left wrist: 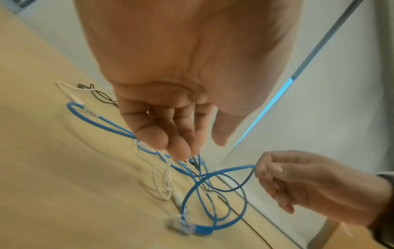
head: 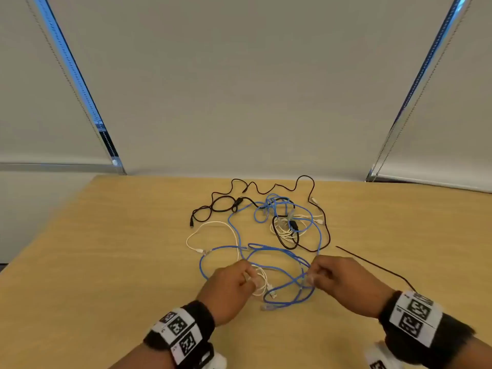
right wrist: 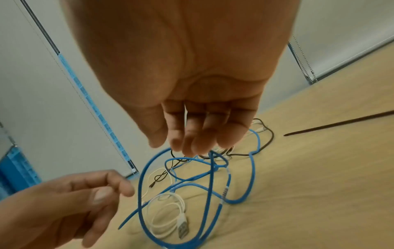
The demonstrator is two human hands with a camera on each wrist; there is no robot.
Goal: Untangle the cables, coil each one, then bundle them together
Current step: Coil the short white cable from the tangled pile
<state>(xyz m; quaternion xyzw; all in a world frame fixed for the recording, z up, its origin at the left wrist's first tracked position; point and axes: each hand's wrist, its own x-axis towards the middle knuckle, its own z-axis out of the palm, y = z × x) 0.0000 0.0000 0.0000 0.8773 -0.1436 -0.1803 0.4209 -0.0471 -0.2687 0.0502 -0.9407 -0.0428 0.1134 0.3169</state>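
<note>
A tangle of blue [head: 279, 251], white and black [head: 288, 247] cables lies on the wooden table [head: 106, 262]. My left hand [head: 245, 278] hovers over a small white coil [head: 262, 284], its curled fingertips [left wrist: 181, 151] pinching a strand of that white cable [right wrist: 170, 217]. My right hand [head: 315, 275] grips a blue cable and lifts a loop [left wrist: 213, 178] off the table. The right wrist view shows that blue strand [right wrist: 140, 176] rising to the curled fingertips [right wrist: 192, 150]. A blue cable's clear plug [head: 266, 307] lies between my wrists.
A second white loop [head: 213, 223] lies left of the tangle, and the denser knot of black, blue and white sits farther back. A thin dark strip [head: 372, 266] lies on the table at the right. Window blinds rise just behind the table's far edge.
</note>
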